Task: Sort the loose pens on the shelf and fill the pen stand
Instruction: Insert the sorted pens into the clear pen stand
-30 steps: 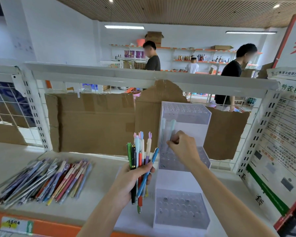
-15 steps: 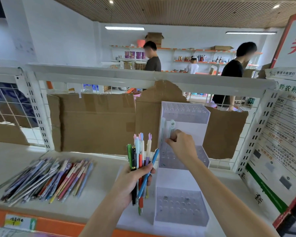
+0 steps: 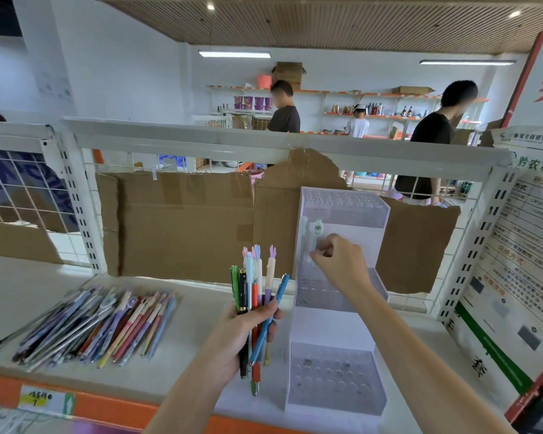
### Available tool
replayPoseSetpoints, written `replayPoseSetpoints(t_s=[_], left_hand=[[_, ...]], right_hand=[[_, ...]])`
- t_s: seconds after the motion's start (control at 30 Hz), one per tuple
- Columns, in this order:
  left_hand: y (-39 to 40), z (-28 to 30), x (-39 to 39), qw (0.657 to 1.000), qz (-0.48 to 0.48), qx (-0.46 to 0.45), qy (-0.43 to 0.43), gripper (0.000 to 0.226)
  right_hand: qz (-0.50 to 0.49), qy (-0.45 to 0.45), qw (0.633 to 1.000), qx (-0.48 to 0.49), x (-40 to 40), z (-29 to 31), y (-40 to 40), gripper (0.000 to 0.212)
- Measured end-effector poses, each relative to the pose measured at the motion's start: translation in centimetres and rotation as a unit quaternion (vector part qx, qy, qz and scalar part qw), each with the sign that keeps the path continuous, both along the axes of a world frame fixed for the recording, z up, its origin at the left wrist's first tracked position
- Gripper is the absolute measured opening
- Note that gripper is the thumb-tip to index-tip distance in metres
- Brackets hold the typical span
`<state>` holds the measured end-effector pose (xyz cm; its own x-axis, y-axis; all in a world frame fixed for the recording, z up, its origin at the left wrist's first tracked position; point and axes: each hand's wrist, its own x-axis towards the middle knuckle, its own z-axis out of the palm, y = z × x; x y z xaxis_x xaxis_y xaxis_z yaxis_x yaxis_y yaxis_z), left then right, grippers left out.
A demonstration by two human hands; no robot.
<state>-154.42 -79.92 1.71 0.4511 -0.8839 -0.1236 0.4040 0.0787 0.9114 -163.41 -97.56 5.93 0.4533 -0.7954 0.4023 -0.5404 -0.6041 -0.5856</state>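
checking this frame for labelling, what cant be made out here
- Head view: whether the pale pen is seated in the pen stand; the right hand hides its lower end.
- Lower barrels of the pens in the left hand: covered by its fingers.
- Orange shelf label: blurred.

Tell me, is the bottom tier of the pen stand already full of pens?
No, the bottom tier of the pen stand shows only open holes, while the left hand holds the bunch of pens.

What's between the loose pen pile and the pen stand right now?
In the head view, the left hand gripping a bunch of pens sits between the pile and stand.
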Motion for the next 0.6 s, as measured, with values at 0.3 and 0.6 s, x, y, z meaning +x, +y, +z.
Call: replayPoseSetpoints(t_s=[0.3,0.6], left_hand=[[-0.2,0.3,-0.1,1.000,0.000,-0.013,0.006,0.028],[0.4,0.3,0.0,1.000,0.010,-0.014,0.019,0.022]], right_hand=[[-0.052,0.085,0.969,-0.228,1.2,4.7,0.6,0.046],[-0.054,0.117,0.968,-0.214,2.4,5.0,-0.1,0.036]])
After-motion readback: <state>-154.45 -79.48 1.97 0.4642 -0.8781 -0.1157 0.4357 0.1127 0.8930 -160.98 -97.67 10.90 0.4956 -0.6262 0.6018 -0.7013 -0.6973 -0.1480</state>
